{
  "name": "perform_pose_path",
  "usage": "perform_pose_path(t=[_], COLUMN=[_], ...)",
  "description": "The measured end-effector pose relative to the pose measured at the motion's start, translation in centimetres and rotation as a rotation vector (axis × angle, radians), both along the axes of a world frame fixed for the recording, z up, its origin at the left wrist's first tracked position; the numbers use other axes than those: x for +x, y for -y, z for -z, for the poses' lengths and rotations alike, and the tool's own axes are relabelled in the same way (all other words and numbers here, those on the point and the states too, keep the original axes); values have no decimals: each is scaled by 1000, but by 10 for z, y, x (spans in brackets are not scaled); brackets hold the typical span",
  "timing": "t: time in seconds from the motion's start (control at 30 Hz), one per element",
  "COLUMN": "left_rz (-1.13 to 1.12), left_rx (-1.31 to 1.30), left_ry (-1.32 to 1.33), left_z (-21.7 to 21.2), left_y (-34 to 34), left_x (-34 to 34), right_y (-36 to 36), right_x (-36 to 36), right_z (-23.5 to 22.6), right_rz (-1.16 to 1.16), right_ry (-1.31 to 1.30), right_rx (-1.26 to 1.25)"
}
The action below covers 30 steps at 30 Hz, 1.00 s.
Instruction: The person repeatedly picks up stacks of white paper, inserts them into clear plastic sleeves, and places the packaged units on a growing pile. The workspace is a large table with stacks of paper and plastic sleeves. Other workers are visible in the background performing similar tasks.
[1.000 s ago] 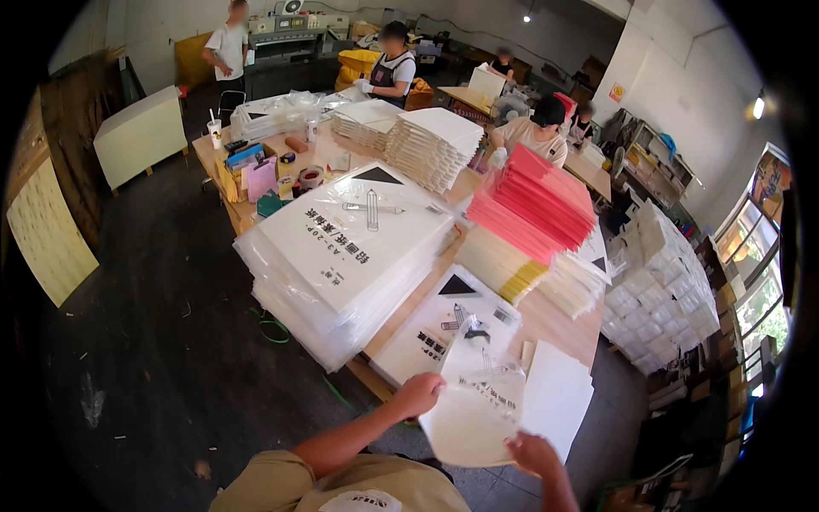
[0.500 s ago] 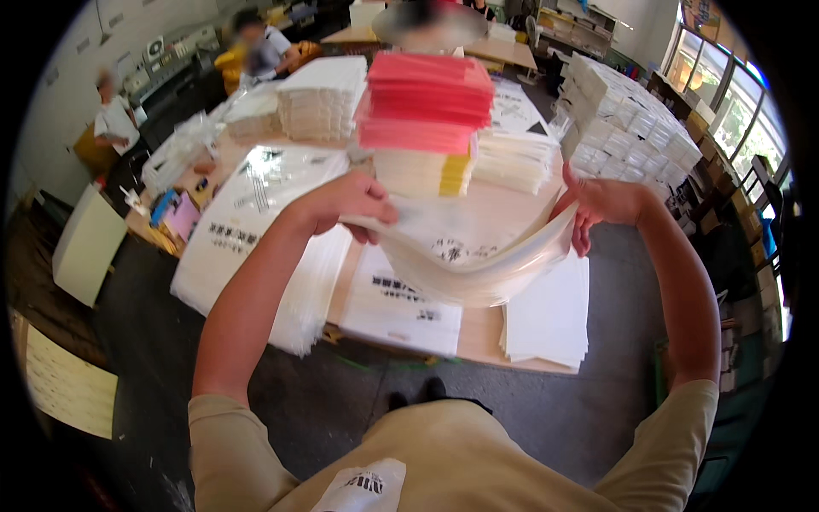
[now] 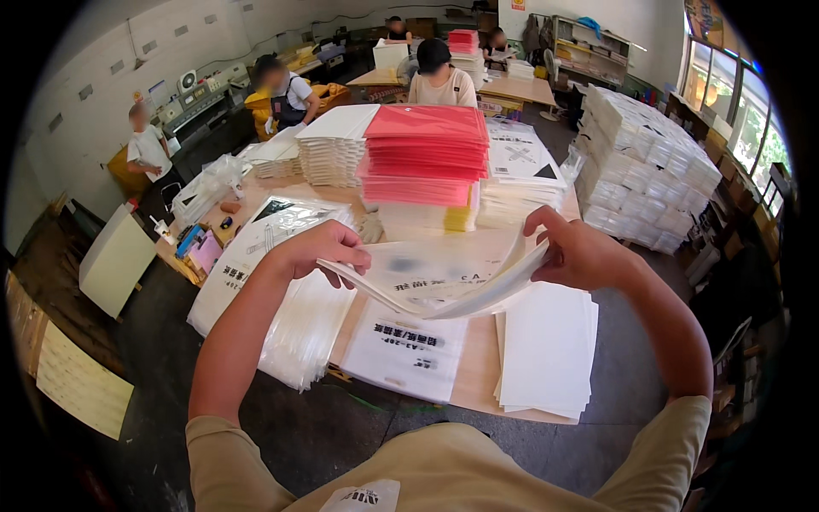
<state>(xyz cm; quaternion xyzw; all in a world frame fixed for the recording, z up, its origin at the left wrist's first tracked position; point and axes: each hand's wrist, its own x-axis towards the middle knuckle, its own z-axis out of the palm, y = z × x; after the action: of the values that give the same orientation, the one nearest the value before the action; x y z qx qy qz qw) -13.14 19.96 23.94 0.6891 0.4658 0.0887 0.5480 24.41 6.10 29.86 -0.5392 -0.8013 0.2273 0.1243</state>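
Above the wooden table (image 3: 478, 388), a sagging white paper sheaf (image 3: 435, 286), left hand (image 3: 311, 253) and right hand (image 3: 576, 253) each clamped on an end.

White paper sheaf (image 3: 444, 286) with black print — red stack (image 3: 425, 154), yellow layer beneath

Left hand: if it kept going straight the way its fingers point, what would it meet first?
Probably the right hand, across the sagging paper sheaf that the left hand grips. Depth is unclear.
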Motion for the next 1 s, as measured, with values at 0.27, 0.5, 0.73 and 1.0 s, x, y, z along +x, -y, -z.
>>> perform_pose_path(t=[0.27,0.5,0.73,1.0], left_rz=[11,37,51,34], left_rx=[5,-43,-26,4], left_ry=[-26,-96,-139,-88], left_z=[-26,-20,-28,-45], left_y=[17,36,41,43], left_x=[-1,-4,-10,-13], right_y=[-7,-24,-32,-34], right_x=[29,37,24,41], right_z=[-18,-21,-33,-42], right_rz=[-206,-375,-311,-405], right_ry=[-163,-88,-190,-153], right_rx=[39,35,85,4])
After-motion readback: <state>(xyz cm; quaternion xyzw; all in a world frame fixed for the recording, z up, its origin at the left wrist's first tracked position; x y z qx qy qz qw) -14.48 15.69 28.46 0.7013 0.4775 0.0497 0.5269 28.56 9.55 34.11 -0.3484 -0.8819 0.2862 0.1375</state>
